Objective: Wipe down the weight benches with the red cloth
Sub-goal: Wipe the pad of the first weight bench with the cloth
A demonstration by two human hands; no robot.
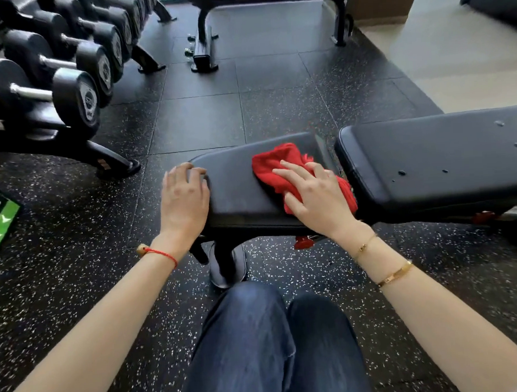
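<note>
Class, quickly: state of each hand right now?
Left hand: open, resting on the seat pad edge.
Right hand: open, pressing the red cloth flat.

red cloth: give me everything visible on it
The red cloth is a bright red, soft, terry-looking rag, bunched and creased rather than spread flat, with a frayed corner toward the far right. It lies on the right part of the black seat pad, near the gap to the long back pad. The right hand presses it down with spread fingers, covering its near half. The left hand does not touch it.
</note>
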